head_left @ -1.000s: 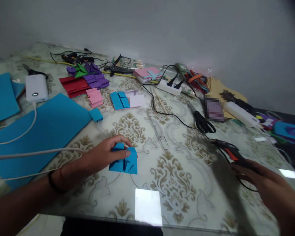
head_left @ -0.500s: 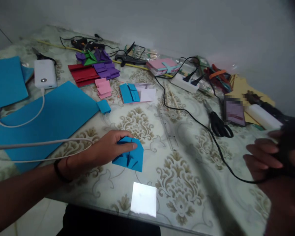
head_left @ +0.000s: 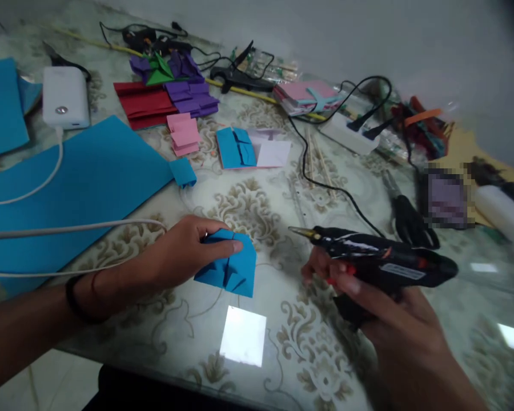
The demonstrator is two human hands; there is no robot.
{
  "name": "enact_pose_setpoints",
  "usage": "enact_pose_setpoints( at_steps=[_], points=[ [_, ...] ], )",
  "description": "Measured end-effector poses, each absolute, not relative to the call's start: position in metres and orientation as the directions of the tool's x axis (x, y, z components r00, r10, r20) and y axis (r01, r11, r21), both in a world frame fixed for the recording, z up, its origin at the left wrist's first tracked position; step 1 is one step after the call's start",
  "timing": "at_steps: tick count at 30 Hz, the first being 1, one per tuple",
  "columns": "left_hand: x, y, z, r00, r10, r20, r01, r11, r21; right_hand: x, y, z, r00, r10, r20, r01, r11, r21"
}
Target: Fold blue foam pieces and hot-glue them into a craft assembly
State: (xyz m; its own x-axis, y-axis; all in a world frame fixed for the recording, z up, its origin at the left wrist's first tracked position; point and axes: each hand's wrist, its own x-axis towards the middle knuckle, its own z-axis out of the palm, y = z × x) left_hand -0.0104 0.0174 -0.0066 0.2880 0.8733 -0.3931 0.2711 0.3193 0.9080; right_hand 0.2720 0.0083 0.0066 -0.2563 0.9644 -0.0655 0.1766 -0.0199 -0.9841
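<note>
My left hand (head_left: 201, 248) pinches a folded piece of blue paper (head_left: 242, 265) on the table, thumb on top and fingers at its far edge. Creases and raised flaps show on the paper. In my right hand (head_left: 385, 319) is a black hot glue gun (head_left: 368, 254), its fingers wrapped round the handle by the red trigger. The gun's brass nozzle points left, toward the blue paper but apart from it. Beyond the paper lies a small card (head_left: 235, 151) with a blue folded piece and a white part.
Large blue sheets (head_left: 77, 165) and a white power bank (head_left: 65, 97) with a cable lie left. Red folded paper (head_left: 143, 103) and pink paper (head_left: 184, 134) sit farther back. Black-handled scissors (head_left: 411, 220), a power strip (head_left: 349, 134) and a black cord (head_left: 304, 154) are at right.
My right hand has brought the glue gun in from the right edge, leftward toward the blue paper. My left hand keeps its hold on the paper. The view has shifted slightly.
</note>
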Motion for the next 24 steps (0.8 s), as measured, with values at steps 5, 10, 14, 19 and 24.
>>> enact_pose_setpoints(
  at_steps=[5,10,14,19,24],
  points=[
    [-0.01,0.017,0.001,0.299,0.852,-0.43,0.243,0.368,0.898,0.272,-0.001,0.001,-0.334,0.891,-0.308,0.079,-0.3,-0.951],
    [-0.008,0.017,0.003,0.337,0.857,-0.39,0.25,0.318,0.915,0.268,0.0,-0.001,-0.343,0.912,-0.226,0.303,-0.12,-0.945],
    [-0.007,0.017,0.004,0.339,0.865,-0.369,0.272,0.285,0.919,0.263,0.002,-0.001,-0.413,0.908,-0.07,0.388,0.106,-0.916],
    [-0.006,0.014,0.008,0.366,0.858,-0.361,0.274,0.271,0.923,0.255,0.004,0.003,-0.411,0.912,-0.015,0.407,0.169,-0.898],
    [-0.007,0.013,0.008,0.387,0.855,-0.346,0.256,0.261,0.931,0.255,0.004,-0.002,-0.403,0.914,-0.036,0.412,0.147,-0.899]
  ],
)
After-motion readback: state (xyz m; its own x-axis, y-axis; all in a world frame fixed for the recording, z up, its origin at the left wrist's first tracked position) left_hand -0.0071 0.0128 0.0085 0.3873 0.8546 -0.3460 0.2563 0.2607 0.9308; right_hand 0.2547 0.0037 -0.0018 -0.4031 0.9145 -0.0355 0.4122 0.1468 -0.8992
